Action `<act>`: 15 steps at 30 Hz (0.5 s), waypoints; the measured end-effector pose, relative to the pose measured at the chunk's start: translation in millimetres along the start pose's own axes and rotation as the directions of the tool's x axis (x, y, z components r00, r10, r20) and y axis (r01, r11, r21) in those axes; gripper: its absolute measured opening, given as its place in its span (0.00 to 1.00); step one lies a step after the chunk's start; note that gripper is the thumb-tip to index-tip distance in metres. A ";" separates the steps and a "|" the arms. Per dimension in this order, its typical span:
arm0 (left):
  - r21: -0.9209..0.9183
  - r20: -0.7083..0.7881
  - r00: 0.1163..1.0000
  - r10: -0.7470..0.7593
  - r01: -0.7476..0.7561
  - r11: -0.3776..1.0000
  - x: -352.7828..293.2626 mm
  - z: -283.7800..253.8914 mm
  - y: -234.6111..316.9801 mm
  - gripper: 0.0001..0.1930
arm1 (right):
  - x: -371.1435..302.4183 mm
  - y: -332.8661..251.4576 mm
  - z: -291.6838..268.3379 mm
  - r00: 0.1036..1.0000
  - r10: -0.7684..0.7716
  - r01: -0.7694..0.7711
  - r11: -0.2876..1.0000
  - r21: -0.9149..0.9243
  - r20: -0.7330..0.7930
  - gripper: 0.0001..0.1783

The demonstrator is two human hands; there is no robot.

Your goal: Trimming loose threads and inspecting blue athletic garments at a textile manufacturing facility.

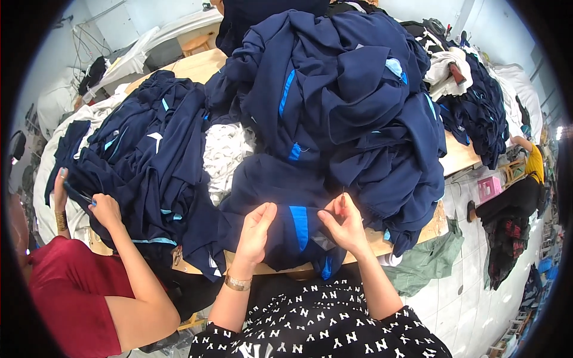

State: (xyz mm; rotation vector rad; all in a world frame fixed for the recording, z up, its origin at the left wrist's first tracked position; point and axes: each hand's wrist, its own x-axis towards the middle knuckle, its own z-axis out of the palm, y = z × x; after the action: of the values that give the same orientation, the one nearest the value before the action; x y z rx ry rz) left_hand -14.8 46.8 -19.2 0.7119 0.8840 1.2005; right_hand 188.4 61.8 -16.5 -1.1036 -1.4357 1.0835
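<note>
Cloth (pixel 277 234), navy with a bright blue strip (pixel 299 228), lies at 6 o'clock, drawn flat between the person's hands at the near side of the table (pixel 200 67). The left hand (pixel 255 230) pinches its upper edge between thumb and fingertips; the right hand (pixel 345 224) is closed about a slim dark tool (pixel 343 201), its thumb at the cloth's edge, and whether it grips the cloth too I cannot tell. This piece looks to be mid-handling, not yet finished. Much may be left: a tall navy heap (pixel 364 113) rises from 12 to 2 o'clock, though nothing marks any of it as done. A navy pile (pixel 149 131) at 10 o'clock, handled by a co-worker (pixel 77 292) in dark red at 8 o'clock, could be finished or waiting.
</note>
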 end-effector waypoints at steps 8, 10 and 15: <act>0.334 0.007 0.993 0.116 -0.112 0.936 -0.5 12.6 8.8 0.06 | -1.6 -0.4 -1.0 0.999 -0.020 0.022 0.999 0.045 -0.039 0.20; 0.477 0.094 0.984 0.150 -0.177 0.861 -6.3 22.7 14.9 0.05 | -6.8 -4.6 -2.0 0.998 -0.048 0.047 0.999 0.011 0.050 0.22; 0.677 0.308 0.942 -0.135 -0.117 0.727 -28.3 9.8 29.8 0.03 | -6.6 -4.2 19.9 0.977 0.000 -0.030 0.990 0.136 0.215 0.21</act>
State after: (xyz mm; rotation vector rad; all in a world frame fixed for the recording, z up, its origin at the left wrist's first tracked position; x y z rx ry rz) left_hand -23.9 26.0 16.4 1.4757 1.0391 0.6692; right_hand 169.0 52.9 -15.8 -0.9215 -1.4956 1.3253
